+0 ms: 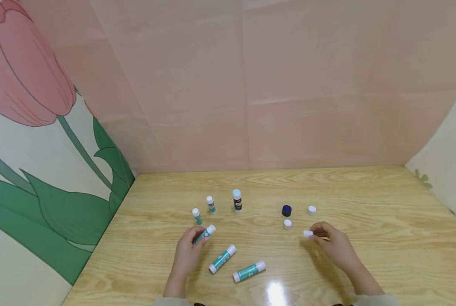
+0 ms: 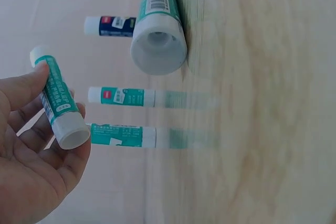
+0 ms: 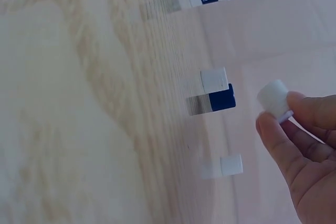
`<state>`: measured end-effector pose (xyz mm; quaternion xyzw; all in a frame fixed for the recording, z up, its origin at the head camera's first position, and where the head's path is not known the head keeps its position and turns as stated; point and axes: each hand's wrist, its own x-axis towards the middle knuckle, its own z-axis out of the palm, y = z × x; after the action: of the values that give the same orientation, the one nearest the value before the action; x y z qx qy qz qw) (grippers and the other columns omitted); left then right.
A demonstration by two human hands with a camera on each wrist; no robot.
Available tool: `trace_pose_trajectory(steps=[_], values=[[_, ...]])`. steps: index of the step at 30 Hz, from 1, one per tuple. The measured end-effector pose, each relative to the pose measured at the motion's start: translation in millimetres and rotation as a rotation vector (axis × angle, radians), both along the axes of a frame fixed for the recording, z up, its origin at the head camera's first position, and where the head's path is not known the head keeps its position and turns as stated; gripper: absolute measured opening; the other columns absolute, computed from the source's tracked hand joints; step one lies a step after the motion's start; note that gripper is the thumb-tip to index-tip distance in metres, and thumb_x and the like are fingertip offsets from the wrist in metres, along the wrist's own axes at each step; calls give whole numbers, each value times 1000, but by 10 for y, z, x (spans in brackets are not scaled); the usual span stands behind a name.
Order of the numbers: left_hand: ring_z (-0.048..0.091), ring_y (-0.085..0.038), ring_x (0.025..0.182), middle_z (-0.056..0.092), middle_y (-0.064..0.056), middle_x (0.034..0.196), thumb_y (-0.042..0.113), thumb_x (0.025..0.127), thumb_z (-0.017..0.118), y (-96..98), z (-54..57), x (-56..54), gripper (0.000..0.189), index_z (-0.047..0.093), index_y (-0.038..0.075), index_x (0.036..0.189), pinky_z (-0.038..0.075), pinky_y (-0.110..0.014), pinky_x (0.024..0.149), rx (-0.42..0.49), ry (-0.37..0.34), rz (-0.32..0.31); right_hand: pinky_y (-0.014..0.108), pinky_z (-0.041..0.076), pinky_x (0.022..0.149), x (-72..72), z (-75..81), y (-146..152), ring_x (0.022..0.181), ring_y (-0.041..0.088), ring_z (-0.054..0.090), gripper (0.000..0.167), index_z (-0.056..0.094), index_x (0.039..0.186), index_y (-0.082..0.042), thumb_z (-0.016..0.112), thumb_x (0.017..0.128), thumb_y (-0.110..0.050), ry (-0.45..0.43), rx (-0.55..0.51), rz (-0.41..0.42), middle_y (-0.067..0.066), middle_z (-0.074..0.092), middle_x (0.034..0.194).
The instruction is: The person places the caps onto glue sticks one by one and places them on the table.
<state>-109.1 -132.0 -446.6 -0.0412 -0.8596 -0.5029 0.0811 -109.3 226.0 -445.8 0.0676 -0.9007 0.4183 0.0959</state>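
My left hand (image 1: 188,250) holds a glue stick (image 2: 58,92) with a green label and white ends, thumb on one side and fingers on the other. In the head view it tilts, its white top pointing right. My right hand (image 1: 336,248) pinches a small white cap (image 3: 275,99) between thumb and fingertips, above the table. Beyond the left hand, two green-labelled glue sticks (image 1: 197,216) stand upright, with a dark-labelled glue stick (image 1: 237,201) to their right. Nearest to the right hand are two white caps (image 1: 287,224) and a dark blue cap (image 1: 286,211), all on the table.
Two more green glue sticks lie on their sides near the front: one glue stick (image 1: 222,259) right of the left hand, another glue stick (image 1: 249,272) further right. The wooden table (image 1: 403,238) meets a pink cloth backdrop (image 1: 308,127) behind, with a tulip-printed panel (image 1: 52,204) at left.
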Motion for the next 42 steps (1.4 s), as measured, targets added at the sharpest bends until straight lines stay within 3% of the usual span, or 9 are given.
trace_pose_trajectory(steps=[19,32,42], values=[[52,-17,87,55,-1,95,19,80,59,97,19,18,22,58,8,99,45,-29,74,-25,25,-103,21,46,60,14,-13,-107,72,11,56,13,56,89,-1,61,77,-2,-4,-81,34,7,60,82],[52,-14,90,55,2,96,19,82,58,203,46,1,21,58,11,101,44,-29,77,-46,-29,-139,22,47,64,2,-12,-175,75,10,56,12,56,88,-1,60,78,0,-17,-127,36,9,61,85],[53,-15,89,56,2,96,18,82,57,228,2,15,20,59,10,100,44,-30,76,-66,-2,-163,21,46,63,13,-14,-195,77,18,57,13,56,90,0,60,79,-4,-78,-125,47,9,60,86]])
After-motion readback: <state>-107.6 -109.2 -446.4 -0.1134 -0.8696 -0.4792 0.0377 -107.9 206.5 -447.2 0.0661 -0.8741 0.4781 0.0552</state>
